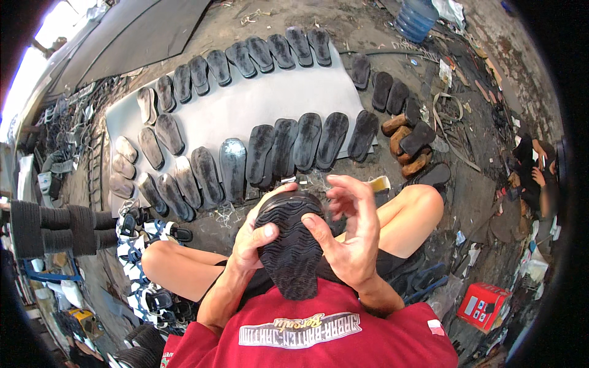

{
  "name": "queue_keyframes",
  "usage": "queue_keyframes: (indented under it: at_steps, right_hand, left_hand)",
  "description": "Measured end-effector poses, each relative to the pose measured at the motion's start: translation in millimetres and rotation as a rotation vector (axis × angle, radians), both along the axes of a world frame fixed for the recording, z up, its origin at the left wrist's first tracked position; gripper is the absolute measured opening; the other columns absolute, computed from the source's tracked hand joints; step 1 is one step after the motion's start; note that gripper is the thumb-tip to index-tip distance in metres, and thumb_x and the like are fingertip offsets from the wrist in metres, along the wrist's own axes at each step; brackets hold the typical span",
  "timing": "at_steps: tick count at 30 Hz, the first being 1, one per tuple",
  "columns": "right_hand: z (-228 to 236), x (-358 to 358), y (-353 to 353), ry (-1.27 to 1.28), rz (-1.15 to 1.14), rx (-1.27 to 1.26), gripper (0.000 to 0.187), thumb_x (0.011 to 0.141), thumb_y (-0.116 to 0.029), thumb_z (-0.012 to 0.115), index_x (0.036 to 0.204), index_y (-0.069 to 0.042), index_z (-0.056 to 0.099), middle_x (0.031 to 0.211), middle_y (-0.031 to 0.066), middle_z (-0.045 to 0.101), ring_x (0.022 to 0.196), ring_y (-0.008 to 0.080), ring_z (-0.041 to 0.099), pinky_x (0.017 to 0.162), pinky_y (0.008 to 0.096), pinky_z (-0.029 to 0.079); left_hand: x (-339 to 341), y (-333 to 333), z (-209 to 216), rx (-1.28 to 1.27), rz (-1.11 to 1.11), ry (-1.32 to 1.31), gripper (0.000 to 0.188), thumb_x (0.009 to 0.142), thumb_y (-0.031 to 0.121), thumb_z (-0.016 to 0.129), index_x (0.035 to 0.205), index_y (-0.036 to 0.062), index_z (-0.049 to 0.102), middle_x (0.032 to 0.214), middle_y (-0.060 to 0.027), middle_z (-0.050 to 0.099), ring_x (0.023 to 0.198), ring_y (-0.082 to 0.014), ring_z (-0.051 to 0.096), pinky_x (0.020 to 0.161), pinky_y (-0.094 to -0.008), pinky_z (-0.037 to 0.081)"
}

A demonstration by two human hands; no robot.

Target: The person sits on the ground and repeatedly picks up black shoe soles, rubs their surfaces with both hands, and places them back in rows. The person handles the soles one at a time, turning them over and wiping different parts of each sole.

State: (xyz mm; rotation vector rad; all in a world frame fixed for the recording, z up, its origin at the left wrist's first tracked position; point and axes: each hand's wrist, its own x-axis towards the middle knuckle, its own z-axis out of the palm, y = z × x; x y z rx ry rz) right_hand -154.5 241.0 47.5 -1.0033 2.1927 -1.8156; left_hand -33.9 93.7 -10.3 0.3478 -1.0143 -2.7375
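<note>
Landmark: pale sheet [257,101] on the ground before you. Black sole [291,257] is on your side of the sheet, held up in front of your red shirt [392,340]. Wavy tread faces up at you; long axis runs roughly toward and away from you, broad end pointing at the sheet, narrow end at your shirt. Your left hand [245,242] grips the sole's left edge, thumb on the tread, fingertips round the broad end. Your right hand [353,251] is part-open, fingers spread and curved; thumb tip overlaps the tread's right edge, firm contact unclear. Dark footbeds [261,153] lie along the sheet's near edge.
</note>
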Motion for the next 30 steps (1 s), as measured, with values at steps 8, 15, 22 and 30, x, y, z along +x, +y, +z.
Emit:
queue_keyframes:
  at_steps: [8, 15, 22, 30]
  right_hand:
    - [-60, -7, -40, 0.168, -0.085, -0.062, 0.04, 0.116, -0.032, 0.044, 0.097, -0.001, 0.06, 0.083, 0.0193, 0.057, 0.072, 0.0405, 0.06, 0.066, 0.0467, 0.048]
    - [-76, -20, -60, 0.077, 0.007, -0.066, 0.038, 0.114, -0.021, 0.042, 0.084, -0.001, 0.052, 0.073, 0.0177, 0.048, 0.061, 0.038, 0.052, 0.059, 0.0468, 0.041]
    - [-95, -25, -71, 0.111, -0.135, 0.045, 0.038, 0.108, -0.021, 0.058, 0.077, 0.001, 0.056, 0.068, 0.0168, 0.05, 0.058, 0.036, 0.052, 0.057, 0.0469, 0.04]
    - [-108, -13, -76, 0.11, 0.035, -0.027, 0.038, 0.111, -0.022, 0.055, 0.079, 0.0, 0.056, 0.067, 0.0158, 0.048, 0.066, 0.0427, 0.054, 0.063, 0.0506, 0.043]
  left_hand:
    - [-23, 3, 21, -1.194, 0.371, -0.195, 0.035, 0.109, 0.028, 0.056, 0.115, -0.0057, 0.064, 0.092, -0.0194, 0.064, 0.081, -0.0306, 0.066, 0.075, -0.0402, 0.051]
    - [-60, -5, -7, -1.322, 0.795, -0.258, 0.058, 0.119, 0.032, 0.036, 0.074, -0.0017, 0.052, 0.064, -0.0127, 0.042, 0.053, -0.0286, 0.045, 0.055, -0.0404, 0.038]
    - [-66, 5, -16, -1.486, 0.563, -0.341, 0.035, 0.113, 0.02, 0.045, 0.092, -0.004, 0.058, 0.08, -0.0204, 0.056, 0.068, -0.0382, 0.056, 0.063, -0.046, 0.043]
    - [-72, -10, -66, -0.827, 0.886, -0.412, 0.061, 0.115, 0.031, 0.057, 0.065, -0.002, 0.047, 0.054, 0.0018, 0.035, 0.055, -0.0081, 0.029, 0.047, -0.036, 0.027]
